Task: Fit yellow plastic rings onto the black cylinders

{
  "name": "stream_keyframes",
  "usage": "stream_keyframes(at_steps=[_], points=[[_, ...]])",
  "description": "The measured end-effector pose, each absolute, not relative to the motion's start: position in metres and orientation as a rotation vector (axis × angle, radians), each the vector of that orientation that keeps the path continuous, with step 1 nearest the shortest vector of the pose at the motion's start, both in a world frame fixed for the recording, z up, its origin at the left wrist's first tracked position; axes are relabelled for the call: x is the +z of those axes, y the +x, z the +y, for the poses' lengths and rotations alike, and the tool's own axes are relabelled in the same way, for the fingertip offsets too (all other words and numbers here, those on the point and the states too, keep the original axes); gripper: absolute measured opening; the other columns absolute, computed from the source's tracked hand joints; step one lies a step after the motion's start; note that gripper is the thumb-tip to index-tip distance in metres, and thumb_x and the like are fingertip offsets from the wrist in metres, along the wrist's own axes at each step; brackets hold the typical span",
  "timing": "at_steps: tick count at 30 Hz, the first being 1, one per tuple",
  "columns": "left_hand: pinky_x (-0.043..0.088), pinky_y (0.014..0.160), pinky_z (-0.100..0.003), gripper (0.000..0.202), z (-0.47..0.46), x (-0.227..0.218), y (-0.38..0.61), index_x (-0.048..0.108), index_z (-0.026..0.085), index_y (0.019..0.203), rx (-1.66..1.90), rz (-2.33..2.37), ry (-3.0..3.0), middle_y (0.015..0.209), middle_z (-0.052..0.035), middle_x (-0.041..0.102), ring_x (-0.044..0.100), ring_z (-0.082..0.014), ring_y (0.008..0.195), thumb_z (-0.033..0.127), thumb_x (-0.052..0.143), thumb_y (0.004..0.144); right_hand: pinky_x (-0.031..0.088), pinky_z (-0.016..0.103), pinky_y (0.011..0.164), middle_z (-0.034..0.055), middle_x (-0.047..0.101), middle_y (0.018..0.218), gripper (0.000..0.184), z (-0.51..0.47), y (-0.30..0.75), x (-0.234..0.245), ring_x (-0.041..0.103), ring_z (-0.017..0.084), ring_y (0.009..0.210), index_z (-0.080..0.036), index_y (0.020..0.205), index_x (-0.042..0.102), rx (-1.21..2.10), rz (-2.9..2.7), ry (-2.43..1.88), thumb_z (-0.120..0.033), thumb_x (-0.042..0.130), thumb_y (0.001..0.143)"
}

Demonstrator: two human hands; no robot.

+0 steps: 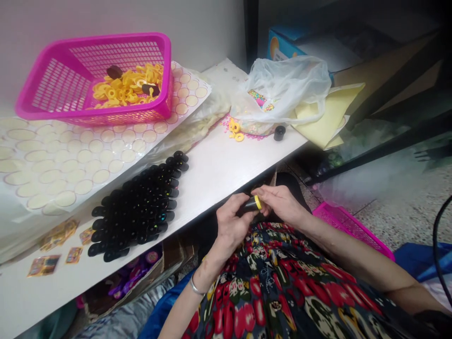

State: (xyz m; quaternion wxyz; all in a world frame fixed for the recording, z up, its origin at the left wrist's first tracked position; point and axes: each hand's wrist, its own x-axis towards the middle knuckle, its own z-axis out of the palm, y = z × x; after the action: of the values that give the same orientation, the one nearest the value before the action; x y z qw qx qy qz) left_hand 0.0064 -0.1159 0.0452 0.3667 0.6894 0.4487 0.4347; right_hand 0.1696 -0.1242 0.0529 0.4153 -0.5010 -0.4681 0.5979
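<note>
Over my lap, close to the table's front edge, my left hand [235,216] is closed around a small black tube [248,206]. A yellow ring [258,202] sits at the tube's right end. The fingers of my right hand [282,203] are pinched together right beside that ring; whatever lies between them is hidden. On the white table [215,162], many black tubes [136,209] lie packed together in a block to the left. A short black cap [279,133] stands near several loose yellow ring pieces [235,129].
A pink basket [123,115] holding yellow pieces stands on sticker sheets [88,165]. A clear plastic bag [293,84] with coloured beads and yellow paper [323,117] lie at the back right. Small printed packets [44,265] are at the left front. Another pink basket [353,230] is on the floor.
</note>
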Motion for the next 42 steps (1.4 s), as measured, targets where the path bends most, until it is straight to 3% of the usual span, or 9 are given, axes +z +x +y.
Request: stream_keyframes(at_steps=[3, 6, 10, 12, 15, 22, 34, 39, 42], points=[[0.051, 0.065, -0.026, 0.031, -0.115, 0.05, 0.007, 0.066, 0.015, 0.084, 0.961, 1.186, 1.361, 0.077, -0.0016, 0.066, 0.061, -0.0133, 0.068, 0.02, 0.078, 0.055, 0.045, 0.023, 0.058, 0.0055, 0.057, 0.097, 0.03, -0.124, 0.173, 0.057, 0.053, 0.009, 0.068, -0.017, 0.105, 0.063, 1.312, -1.365, -1.148, -0.035, 0.058, 0.081], [0.051, 0.067, -0.026, 0.031, -0.115, 0.052, 0.008, 0.067, 0.016, 0.083, 0.978, 1.216, 1.297, 0.077, -0.0012, 0.066, 0.06, -0.0132, 0.069, 0.02, 0.079, 0.054, 0.045, 0.025, 0.063, 0.0034, 0.054, 0.087, 0.023, -0.126, 0.171, 0.059, 0.052, 0.01, 0.07, -0.018, 0.101, 0.065, 1.208, -1.459, -1.118, -0.028, 0.058, 0.081], [0.049, 0.072, -0.027, 0.03, -0.115, 0.048, 0.01, 0.068, 0.017, 0.085, 1.095, 1.27, 1.428, 0.08, -0.0016, 0.066, 0.059, -0.0137, 0.074, 0.02, 0.077, 0.057, 0.043, 0.022, 0.054, 0.0014, 0.052, 0.078, 0.022, -0.127, 0.166, 0.058, 0.049, 0.008, 0.059, -0.017, 0.089, 0.066, 1.28, -1.373, -1.213, -0.031, 0.05, 0.086], [0.049, 0.069, -0.027, 0.031, -0.113, 0.048, 0.01, 0.067, 0.017, 0.087, 1.055, 1.243, 1.396, 0.079, -0.0017, 0.065, 0.059, -0.0137, 0.072, 0.023, 0.077, 0.058, 0.045, 0.022, 0.056, 0.0028, 0.054, 0.086, 0.023, -0.127, 0.166, 0.058, 0.052, 0.009, 0.066, -0.017, 0.096, 0.065, 1.298, -1.322, -1.209, -0.033, 0.057, 0.082], [0.048, 0.068, -0.026, 0.027, -0.107, 0.053, 0.006, 0.067, 0.017, 0.085, 1.012, 1.192, 1.534, 0.08, -0.0022, 0.064, 0.058, -0.0137, 0.073, 0.025, 0.076, 0.061, 0.047, 0.022, 0.061, 0.0048, 0.054, 0.102, 0.04, -0.127, 0.167, 0.055, 0.054, 0.011, 0.079, -0.019, 0.108, 0.061, 1.394, -1.13, -1.137, -0.035, 0.068, 0.072], [0.049, 0.068, -0.027, 0.031, -0.097, 0.072, -0.004, 0.065, 0.019, 0.099, 0.782, 1.096, 1.999, 0.084, -0.0043, 0.064, 0.059, -0.0147, 0.074, 0.02, 0.07, 0.068, 0.051, 0.031, 0.074, 0.0075, 0.065, 0.086, 0.034, -0.125, 0.154, 0.039, 0.06, 0.013, 0.076, -0.012, 0.092, 0.065, 2.019, -0.307, -0.672, -0.042, 0.05, 0.086], [0.049, 0.069, -0.024, 0.033, -0.093, 0.088, -0.005, 0.066, 0.021, 0.101, 0.593, 1.122, 2.141, 0.09, -0.0035, 0.062, 0.06, -0.0133, 0.079, 0.01, 0.063, 0.071, 0.052, 0.033, 0.072, 0.0075, 0.066, 0.075, 0.029, -0.123, 0.15, 0.033, 0.064, 0.013, 0.069, -0.01, 0.087, 0.063, 2.134, -0.063, -0.544, -0.032, 0.046, 0.09], [0.048, 0.071, -0.025, 0.033, -0.093, 0.092, -0.003, 0.065, 0.024, 0.107, 0.506, 1.117, 2.075, 0.094, -0.0038, 0.062, 0.059, -0.0141, 0.083, 0.015, 0.061, 0.075, 0.052, 0.032, 0.072, 0.0058, 0.067, 0.076, 0.018, -0.124, 0.153, 0.031, 0.065, 0.015, 0.071, -0.01, 0.088, 0.063, 2.145, -0.096, -0.501, -0.026, 0.06, 0.081], [0.048, 0.075, -0.025, 0.037, -0.091, 0.094, -0.002, 0.062, 0.023, 0.111, 0.558, 1.157, 1.847, 0.094, -0.0027, 0.062, 0.058, -0.0137, 0.085, 0.02, 0.064, 0.074, 0.052, 0.029, 0.072, 0.0054, 0.067, 0.079, 0.024, -0.126, 0.155, 0.032, 0.064, 0.013, 0.071, -0.01, 0.091, 0.064, 2.113, -0.236, -0.512, -0.026, 0.068, 0.074]])
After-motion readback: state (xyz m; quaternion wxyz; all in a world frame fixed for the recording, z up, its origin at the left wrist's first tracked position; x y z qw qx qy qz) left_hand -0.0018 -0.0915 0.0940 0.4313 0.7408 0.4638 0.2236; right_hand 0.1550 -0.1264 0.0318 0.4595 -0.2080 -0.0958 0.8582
